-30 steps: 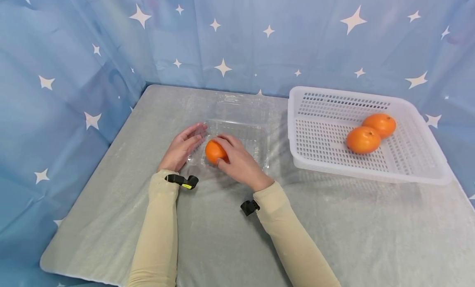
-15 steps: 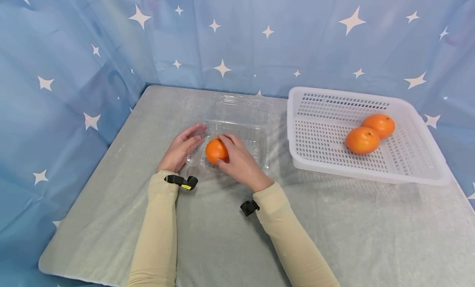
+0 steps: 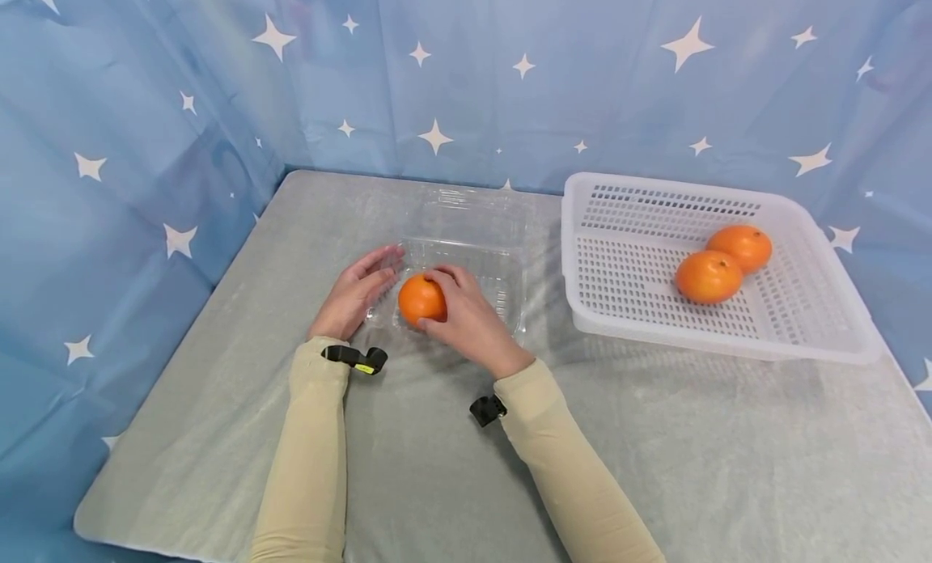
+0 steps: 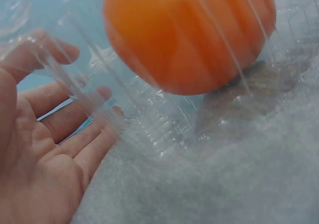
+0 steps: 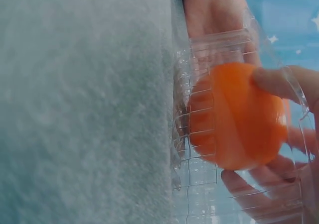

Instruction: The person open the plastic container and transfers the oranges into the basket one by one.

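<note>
In the head view, my right hand grips an orange inside a clear plastic clamshell box. The right wrist view shows thumb and fingers on opposite sides of the orange, seen through the clear wall. My left hand is at the box's left side, with its fingers extended along the outer wall. In the left wrist view, the left palm faces the box, its thumb near the rim. How firmly that hand touches the plastic is hard to tell.
The box's clear lid is folded back on the far side. A white perforated basket stands to the right, holding two more oranges. Grey cloth covers the table, and a blue star-patterned curtain hangs behind and at left.
The orange has shifted slightly left within the box, moved by my right hand. My left hand keeps its place at the box's side.
</note>
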{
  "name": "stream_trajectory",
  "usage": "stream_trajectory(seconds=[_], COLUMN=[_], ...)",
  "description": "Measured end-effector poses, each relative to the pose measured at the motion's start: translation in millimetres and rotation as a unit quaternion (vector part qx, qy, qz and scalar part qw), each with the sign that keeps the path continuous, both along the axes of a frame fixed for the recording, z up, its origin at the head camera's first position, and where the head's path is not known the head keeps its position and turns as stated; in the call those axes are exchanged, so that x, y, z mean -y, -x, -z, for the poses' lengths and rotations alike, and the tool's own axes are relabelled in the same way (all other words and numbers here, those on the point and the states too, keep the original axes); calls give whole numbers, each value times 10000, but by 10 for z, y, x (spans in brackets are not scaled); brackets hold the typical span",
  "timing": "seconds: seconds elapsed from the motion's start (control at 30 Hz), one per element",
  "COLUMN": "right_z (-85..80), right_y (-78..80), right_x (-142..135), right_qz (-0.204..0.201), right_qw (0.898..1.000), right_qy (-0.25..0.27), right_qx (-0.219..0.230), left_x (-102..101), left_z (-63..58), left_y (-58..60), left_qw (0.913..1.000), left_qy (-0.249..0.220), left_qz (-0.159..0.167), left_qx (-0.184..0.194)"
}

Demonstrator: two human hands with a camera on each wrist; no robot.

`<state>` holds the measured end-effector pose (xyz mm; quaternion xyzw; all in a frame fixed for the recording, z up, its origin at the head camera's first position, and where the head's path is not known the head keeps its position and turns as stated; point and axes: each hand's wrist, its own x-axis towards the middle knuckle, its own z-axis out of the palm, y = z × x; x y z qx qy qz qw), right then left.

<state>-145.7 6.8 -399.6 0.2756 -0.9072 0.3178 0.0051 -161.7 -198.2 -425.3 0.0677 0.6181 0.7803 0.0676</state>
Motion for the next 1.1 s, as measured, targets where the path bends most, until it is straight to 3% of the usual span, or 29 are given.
stream_trajectory(seconds=[0.17, 0.53, 0.77, 1.1], right_z=[3, 3, -16, 15], right_y=[-6, -1, 7, -5], right_x=[-5, -14, -6, 10], right_qz=[-34, -137, -65, -91], right_qw=[10000, 9990, 9974, 9962], right_qy=[2, 201, 320, 438], right_qx=[24, 374, 637, 750], left_x=[-1, 21, 17, 18], left_z=[14, 178, 104, 16], left_y=[6, 102, 88, -8], left_qw=[10000, 9998, 9993, 9995], left_qy=[38, -184, -367, -266], left_qz=[0, -81, 37, 135], left_qx=[37, -38, -75, -66])
